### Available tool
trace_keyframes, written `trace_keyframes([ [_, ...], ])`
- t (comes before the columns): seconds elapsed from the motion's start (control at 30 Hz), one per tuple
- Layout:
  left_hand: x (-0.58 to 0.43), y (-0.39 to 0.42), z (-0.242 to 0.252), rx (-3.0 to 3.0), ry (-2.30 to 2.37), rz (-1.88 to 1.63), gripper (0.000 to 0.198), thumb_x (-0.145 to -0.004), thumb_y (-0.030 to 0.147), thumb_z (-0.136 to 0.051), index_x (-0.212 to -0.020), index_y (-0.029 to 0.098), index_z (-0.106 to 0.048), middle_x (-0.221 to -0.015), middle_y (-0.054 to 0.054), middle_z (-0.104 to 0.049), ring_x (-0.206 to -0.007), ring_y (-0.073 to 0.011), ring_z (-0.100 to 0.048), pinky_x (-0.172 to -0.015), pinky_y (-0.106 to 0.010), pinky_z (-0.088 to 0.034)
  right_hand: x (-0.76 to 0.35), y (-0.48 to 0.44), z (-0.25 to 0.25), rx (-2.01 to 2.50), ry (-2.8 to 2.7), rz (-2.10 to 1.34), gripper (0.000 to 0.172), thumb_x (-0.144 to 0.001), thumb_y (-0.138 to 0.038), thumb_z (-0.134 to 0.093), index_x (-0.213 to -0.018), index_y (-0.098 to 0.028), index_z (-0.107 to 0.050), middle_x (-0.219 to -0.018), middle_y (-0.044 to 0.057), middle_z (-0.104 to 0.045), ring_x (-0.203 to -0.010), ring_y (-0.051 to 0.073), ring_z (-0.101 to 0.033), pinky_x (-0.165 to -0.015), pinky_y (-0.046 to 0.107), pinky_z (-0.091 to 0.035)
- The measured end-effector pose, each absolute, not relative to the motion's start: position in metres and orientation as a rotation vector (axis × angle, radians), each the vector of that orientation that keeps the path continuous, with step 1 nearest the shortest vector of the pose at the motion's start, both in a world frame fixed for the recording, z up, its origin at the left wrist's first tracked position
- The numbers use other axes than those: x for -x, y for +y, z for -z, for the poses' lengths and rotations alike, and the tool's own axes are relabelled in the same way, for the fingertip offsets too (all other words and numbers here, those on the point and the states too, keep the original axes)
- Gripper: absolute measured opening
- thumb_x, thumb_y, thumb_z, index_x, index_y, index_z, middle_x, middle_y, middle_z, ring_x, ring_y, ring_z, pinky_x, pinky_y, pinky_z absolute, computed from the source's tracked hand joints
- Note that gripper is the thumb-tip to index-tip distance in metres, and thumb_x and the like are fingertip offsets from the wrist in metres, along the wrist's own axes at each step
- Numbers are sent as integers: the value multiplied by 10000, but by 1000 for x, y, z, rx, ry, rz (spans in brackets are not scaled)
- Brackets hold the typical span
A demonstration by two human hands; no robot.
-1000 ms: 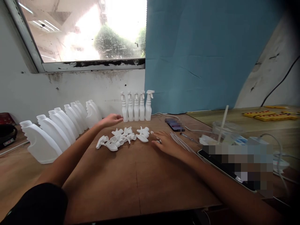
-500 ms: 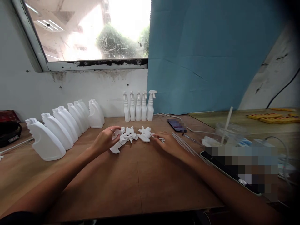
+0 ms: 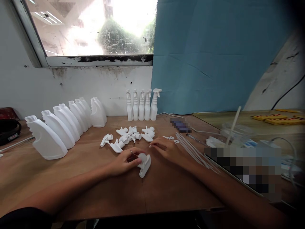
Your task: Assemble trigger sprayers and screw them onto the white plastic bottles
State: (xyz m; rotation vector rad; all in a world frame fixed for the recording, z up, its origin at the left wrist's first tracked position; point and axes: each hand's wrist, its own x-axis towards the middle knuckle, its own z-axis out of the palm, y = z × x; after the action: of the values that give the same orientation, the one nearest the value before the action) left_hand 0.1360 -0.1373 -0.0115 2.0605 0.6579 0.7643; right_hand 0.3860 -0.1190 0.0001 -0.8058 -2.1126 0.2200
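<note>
My left hand (image 3: 130, 160) is closed on a white trigger spray head (image 3: 145, 165), tilted low over the near middle of the table. To its right, my right hand (image 3: 168, 149) pinches a small white washer (image 3: 150, 146), mostly hidden by the fingertips. Several more white washers (image 3: 176, 141) lie just beyond that hand. A loose pile of white spray heads (image 3: 128, 136) sits ahead of both hands. Beside my right forearm lie several thin white tubes (image 3: 193, 151).
White open-necked bottles (image 3: 49, 140) stand in a row at left. Slim spray bottles (image 3: 141, 106) line up against the wall. At right are a phone (image 3: 180, 125), a clear plastic cup with a straw (image 3: 232, 130), cables and a larger dark device (image 3: 224, 168), partly blurred.
My left hand has drawn a spray head from the pile back toward me and to the right. My right hand has come away from the washers, nearer the left hand.
</note>
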Motion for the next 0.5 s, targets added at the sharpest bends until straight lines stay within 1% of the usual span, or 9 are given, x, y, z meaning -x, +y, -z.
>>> trace_keyframes([
  [0.07, -136, -138, 16, -2037, 630, -732, 454, -842, 372, -642, -1239, 177, -540, -1217, -111, -570, -1058, -218, -572, -889, -338, -492, -382, -123, 2, 799, -2116, -219, 106, -902, -174, -557, -905, -213, -655, -870, 33, -687, -834, 181, -634, -786, 317, -488],
  [0.13, -137, -139, 20, -2084, 660, -717, 537, -769, 377, -723, -1231, 176, -539, -1181, -109, -581, -1038, -224, -577, -886, -348, -492, -379, -126, 4, 781, -2120, -224, 106, -904, -156, -551, -913, -209, -643, -871, 28, -683, -836, 172, -630, -783, 306, -481],
  [0.2, -139, -140, 22, -2171, 731, -738, 600, -734, 405, -751, -1239, 177, -524, -1176, -111, -577, -1046, -236, -564, -910, -373, -476, -377, -127, 6, 766, -2125, -218, 107, -904, -147, -551, -922, -208, -637, -872, 28, -683, -829, 168, -628, -776, 301, -477],
  [0.27, -140, -141, 23, -2287, 820, -773, 651, -703, 453, -766, -1239, 179, -519, -1202, -115, -556, -1099, -264, -524, -960, -413, -438, -376, -126, 8, 764, -2133, -203, 100, -902, -149, -557, -919, -208, -637, -858, 28, -684, -810, 169, -626, -766, 303, -475],
  [0.3, -140, -142, 22, -2339, 864, -780, 628, -705, 469, -760, -1218, 184, -535, -1203, -113, -553, -1116, -273, -505, -978, -430, -417, -376, -125, 8, 765, -2138, -197, 95, -901, -153, -561, -914, -207, -637, -851, 29, -684, -802, 171, -626, -762, 305, -475],
  [0.37, -140, -142, 21, -2403, 911, -759, 475, -746, 459, -726, -1121, 198, -596, -1171, -96, -571, -1114, -274, -492, -997, -442, -385, -376, -124, 9, 772, -2152, -202, 90, -901, -158, -559, -902, -206, -635, -847, 32, -683, -795, 174, -626, -756, 307, -478],
  [0.43, -140, -140, 20, -2400, 885, -752, 278, -799, 393, -684, -994, 200, -634, -1121, -75, -596, -1083, -251, -508, -992, -417, -381, -377, -122, 11, 790, -2156, -220, 88, -904, -164, -552, -896, -205, -630, -847, 33, -680, -779, 172, -624, -741, 304, -484],
  [0.5, -139, -136, 20, -2346, 818, -790, 161, -828, 321, -654, -912, 188, -622, -1063, -63, -610, -1023, -214, -542, -944, -361, -414, -378, -121, 11, 829, -2149, -243, 86, -904, -165, -549, -899, -206, -625, -849, 33, -675, -767, 170, -620, -726, 301, -489],
])
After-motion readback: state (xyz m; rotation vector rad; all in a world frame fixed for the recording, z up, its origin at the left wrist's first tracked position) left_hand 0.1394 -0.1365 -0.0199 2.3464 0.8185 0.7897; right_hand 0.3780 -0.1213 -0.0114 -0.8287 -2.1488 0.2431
